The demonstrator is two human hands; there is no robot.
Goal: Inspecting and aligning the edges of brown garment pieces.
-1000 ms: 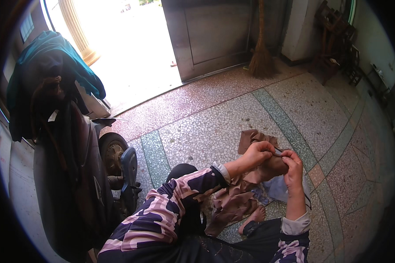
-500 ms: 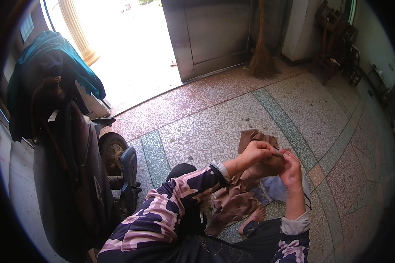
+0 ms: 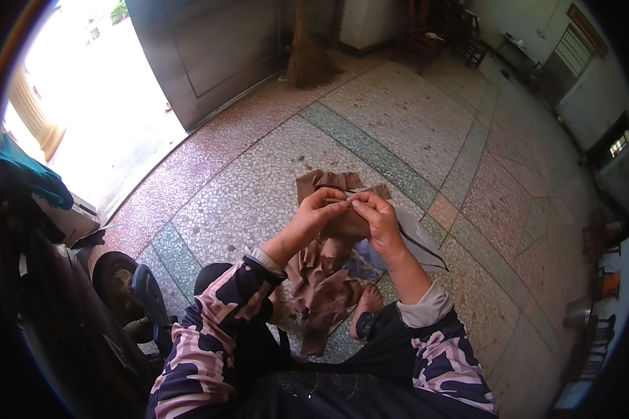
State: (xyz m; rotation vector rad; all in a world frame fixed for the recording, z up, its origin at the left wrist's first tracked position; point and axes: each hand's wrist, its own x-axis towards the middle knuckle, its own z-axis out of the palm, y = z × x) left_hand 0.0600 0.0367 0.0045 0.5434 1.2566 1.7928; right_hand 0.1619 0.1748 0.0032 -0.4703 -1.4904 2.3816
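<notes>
My left hand [image 3: 317,213] and my right hand [image 3: 380,222] meet above my feet, fingertips pinched together. Between them they grip the edge of a brown cloth [image 3: 345,227], which hangs below the fingers. The exact bit at the fingertips is too small to make out. More crumpled brown cloth pieces [image 3: 321,276] trail down between my legs to the floor, and one strip spreads out beyond my left hand. Behind my right wrist lies a pale, see-through bag [image 3: 419,241] with a dark edge.
A dark scooter [image 3: 70,314] with a wheel [image 3: 117,283] stands close on my left, a teal cloth [image 3: 31,171] draped over it. Ahead are an open doorway, a dark door [image 3: 217,52] and a straw broom [image 3: 306,63]. Wooden chairs [image 3: 426,38] stand farther back. The floor [image 3: 258,174] is patterned terrazzo.
My view has swung to the right, so the scooter and doorway sit farther left. My hands stay pinched on the cloth, with their fingertips now closer together.
</notes>
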